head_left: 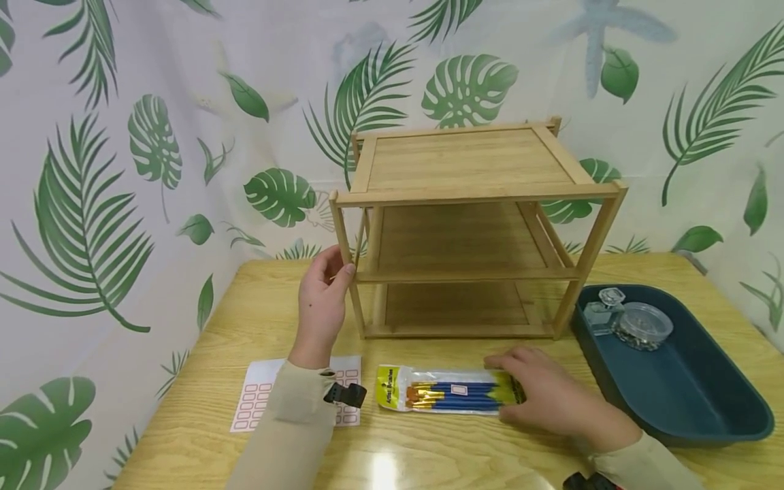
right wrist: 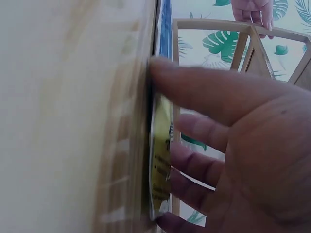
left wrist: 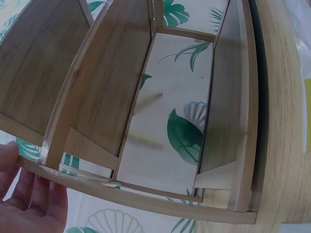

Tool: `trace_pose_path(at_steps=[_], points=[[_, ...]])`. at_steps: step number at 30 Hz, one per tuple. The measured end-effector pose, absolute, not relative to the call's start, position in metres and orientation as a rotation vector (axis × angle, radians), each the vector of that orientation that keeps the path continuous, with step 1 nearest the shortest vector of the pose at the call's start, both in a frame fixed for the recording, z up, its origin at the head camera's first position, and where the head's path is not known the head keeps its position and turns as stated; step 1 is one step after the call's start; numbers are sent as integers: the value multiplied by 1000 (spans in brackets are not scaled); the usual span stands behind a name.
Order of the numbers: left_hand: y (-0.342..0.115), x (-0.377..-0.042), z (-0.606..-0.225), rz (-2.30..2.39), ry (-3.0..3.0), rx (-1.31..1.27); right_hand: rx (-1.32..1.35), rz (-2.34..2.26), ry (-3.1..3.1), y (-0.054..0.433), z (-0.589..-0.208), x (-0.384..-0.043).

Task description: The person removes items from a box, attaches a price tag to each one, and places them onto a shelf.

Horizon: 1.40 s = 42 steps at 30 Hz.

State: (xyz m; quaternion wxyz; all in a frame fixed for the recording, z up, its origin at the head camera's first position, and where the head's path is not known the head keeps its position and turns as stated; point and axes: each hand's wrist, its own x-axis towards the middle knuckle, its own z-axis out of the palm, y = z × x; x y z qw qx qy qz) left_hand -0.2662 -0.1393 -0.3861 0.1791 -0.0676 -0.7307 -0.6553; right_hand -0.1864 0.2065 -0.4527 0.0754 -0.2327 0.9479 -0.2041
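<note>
A three-tier bamboo shelf stands at the back of the table. My left hand holds its front left post, the thumb on the near side and the fingers behind, as the left wrist view also shows. In front of the shelf a clear pack of blue-handled paintbrushes lies flat, with a small red-framed label on it. My right hand grips the right end of this pack, thumb along the near edge and fingers at the far edge. In the right wrist view the thumb meets the yellow end of the pack.
A sheet of red-framed labels lies under the left forearm. To the right, a dark teal tub holds a glass bottle and a round clear container. A leaf-patterned cloth hangs behind the table.
</note>
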Motion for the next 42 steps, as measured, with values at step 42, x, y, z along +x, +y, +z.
trace_pose_path(at_steps=[42], points=[[-142,-269,-389,-1837,-2099,-187,-1315,-712,3130,225,-317,-169]])
